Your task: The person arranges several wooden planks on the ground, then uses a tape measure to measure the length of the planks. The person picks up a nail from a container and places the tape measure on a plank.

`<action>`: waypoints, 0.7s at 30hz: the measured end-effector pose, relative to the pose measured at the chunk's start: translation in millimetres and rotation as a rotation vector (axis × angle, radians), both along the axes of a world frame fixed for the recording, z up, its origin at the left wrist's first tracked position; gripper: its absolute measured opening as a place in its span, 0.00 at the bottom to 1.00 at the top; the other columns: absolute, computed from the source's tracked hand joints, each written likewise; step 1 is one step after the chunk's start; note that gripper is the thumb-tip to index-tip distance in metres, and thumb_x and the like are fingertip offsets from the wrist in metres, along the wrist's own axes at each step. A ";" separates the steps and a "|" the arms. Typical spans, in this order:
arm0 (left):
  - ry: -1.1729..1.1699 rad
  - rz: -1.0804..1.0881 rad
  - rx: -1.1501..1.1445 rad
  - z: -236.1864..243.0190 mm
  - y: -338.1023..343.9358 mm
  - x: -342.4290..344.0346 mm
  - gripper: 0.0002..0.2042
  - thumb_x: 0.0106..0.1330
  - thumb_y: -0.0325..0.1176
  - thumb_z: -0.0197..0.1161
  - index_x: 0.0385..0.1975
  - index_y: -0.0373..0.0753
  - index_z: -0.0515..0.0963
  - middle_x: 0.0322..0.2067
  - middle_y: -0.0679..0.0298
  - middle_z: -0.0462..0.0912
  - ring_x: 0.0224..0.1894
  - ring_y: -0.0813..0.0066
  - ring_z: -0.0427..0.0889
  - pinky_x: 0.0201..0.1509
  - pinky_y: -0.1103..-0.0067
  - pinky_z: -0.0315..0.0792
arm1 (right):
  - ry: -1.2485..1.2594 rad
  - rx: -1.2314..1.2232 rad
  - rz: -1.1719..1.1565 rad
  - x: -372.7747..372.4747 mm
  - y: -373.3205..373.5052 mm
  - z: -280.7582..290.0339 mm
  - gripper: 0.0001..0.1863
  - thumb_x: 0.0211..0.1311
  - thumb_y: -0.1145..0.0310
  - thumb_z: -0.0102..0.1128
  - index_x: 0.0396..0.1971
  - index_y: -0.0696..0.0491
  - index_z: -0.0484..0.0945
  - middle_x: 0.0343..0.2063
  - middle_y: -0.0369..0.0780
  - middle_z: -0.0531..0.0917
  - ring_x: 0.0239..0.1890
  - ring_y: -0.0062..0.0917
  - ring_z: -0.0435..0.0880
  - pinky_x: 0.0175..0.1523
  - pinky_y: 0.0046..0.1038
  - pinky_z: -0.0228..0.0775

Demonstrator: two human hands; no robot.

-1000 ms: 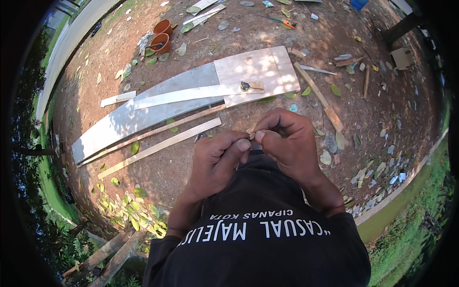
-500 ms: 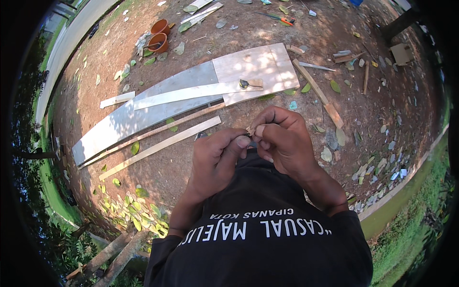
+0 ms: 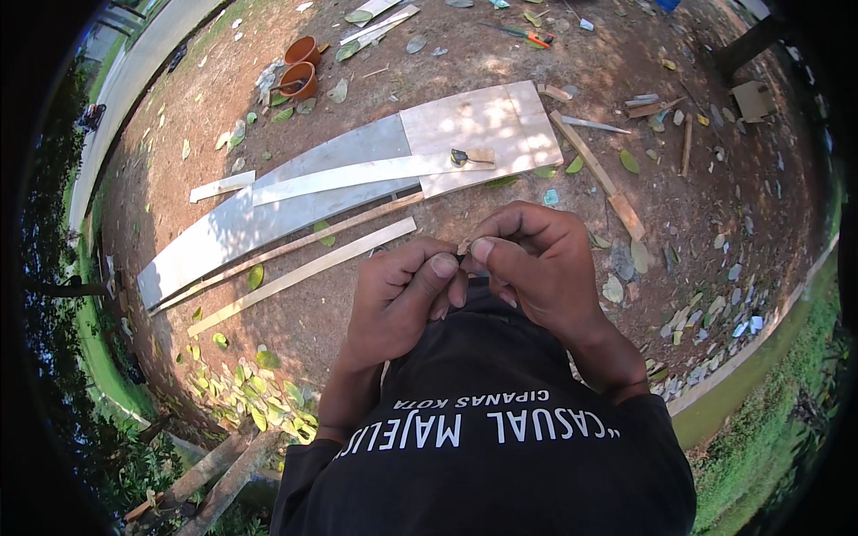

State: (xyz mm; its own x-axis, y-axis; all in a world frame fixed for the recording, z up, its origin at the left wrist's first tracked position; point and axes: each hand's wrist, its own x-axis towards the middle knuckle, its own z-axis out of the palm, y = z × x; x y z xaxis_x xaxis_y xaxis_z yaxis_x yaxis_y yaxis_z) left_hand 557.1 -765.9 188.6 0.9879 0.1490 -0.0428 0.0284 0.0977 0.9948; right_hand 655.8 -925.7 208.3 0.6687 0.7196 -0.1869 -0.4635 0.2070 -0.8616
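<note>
Both my hands meet in front of my dark shirt, with thumbs and fingers pinched around a small dark and brownish piece [image 3: 463,251], too small to name. My left hand [image 3: 400,295] is closed on one side of it. Closed on the other side is my right hand [image 3: 536,263]. Beyond them on the ground lies a pale wooden board [image 3: 487,116] joined end to end with a long grey board [image 3: 295,192]. A thin pale strip [image 3: 349,175] rests across both, and a dark and yellow tape measure [image 3: 459,158] sits near its end.
Two wooden strips [image 3: 304,275] lie along the boards' near side. A longer wooden piece [image 3: 590,170] lies at the right. Farther off are brown pots [image 3: 299,80], an orange-handled saw [image 3: 540,41] and a cardboard box [image 3: 752,101]. Dry leaves cover much of the dirt ground.
My fingers have shifted slightly around the small piece, and more of it shows between the fingertips. The hands stay in nearly the same place.
</note>
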 end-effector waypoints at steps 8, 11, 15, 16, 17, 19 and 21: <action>-0.041 0.049 0.301 1.9 0.5 0.0 0.07 0.73 0.26 0.56 0.40 0.30 0.80 0.20 0.65 0.79 0.20 0.84 0.74 0.23 0.85 0.66 | -0.136 -0.087 -0.080 0.0 4.3 -7.6 0.01 0.60 0.79 0.60 0.30 0.60 0.78 0.25 0.34 0.80 0.21 0.09 0.74 0.25 0.14 0.63; -0.144 0.090 0.456 -1.6 -1.2 3.1 0.07 0.72 0.26 0.56 0.38 0.30 0.81 0.20 0.65 0.79 0.20 0.84 0.74 0.23 0.83 0.66 | -0.189 -0.063 -0.089 -0.7 5.2 -11.3 0.01 0.60 0.80 0.57 0.29 0.59 0.76 0.26 0.33 0.79 0.26 0.08 0.74 0.30 0.15 0.64; -0.123 0.147 0.522 1.2 -9.7 6.4 0.05 0.71 0.27 0.59 0.37 0.33 0.80 0.21 0.61 0.81 0.22 0.79 0.81 0.26 0.82 0.72 | -0.276 -0.081 -0.166 -5.7 9.4 -18.1 0.03 0.60 0.81 0.55 0.29 0.57 0.73 0.27 0.32 0.76 0.30 0.08 0.72 0.35 0.14 0.64; -0.101 0.154 0.499 0.6 -12.6 5.9 0.05 0.71 0.27 0.59 0.37 0.33 0.80 0.21 0.62 0.81 0.22 0.79 0.80 0.26 0.82 0.72 | -0.386 -0.110 -0.205 -7.3 8.9 -24.6 0.03 0.59 0.81 0.55 0.29 0.57 0.73 0.26 0.32 0.76 0.29 0.08 0.72 0.35 0.15 0.65; -0.078 0.165 0.480 1.4 -15.7 4.6 0.06 0.71 0.27 0.59 0.37 0.32 0.80 0.21 0.62 0.81 0.22 0.80 0.80 0.26 0.82 0.72 | -0.495 -0.133 -0.240 -9.5 8.6 -32.7 0.03 0.58 0.81 0.55 0.29 0.57 0.72 0.26 0.33 0.76 0.29 0.09 0.72 0.34 0.15 0.65; -0.003 0.181 0.306 -0.3 -22.4 2.7 0.07 0.73 0.29 0.58 0.37 0.32 0.80 0.21 0.63 0.81 0.21 0.82 0.79 0.25 0.83 0.71 | -0.745 -0.151 -0.352 -9.8 9.5 -40.3 0.04 0.56 0.80 0.58 0.28 0.57 0.72 0.24 0.35 0.76 0.25 0.12 0.72 0.30 0.17 0.65; 0.044 0.223 0.142 -3.0 -24.8 3.1 0.09 0.74 0.30 0.56 0.37 0.32 0.79 0.21 0.65 0.80 0.20 0.83 0.76 0.24 0.84 0.69 | -1.020 -0.133 -0.495 -10.1 13.7 -42.1 0.07 0.52 0.78 0.64 0.27 0.56 0.73 0.22 0.39 0.78 0.19 0.17 0.73 0.23 0.20 0.63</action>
State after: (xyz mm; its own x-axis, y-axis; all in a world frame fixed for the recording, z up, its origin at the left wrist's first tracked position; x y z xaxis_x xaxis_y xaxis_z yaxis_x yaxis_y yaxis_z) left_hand 560.2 -790.7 185.7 0.9276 0.3706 -0.0477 0.0648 -0.0338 0.9973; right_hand 645.7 -911.9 166.2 0.7575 0.3501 0.5511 0.5719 0.0512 -0.8187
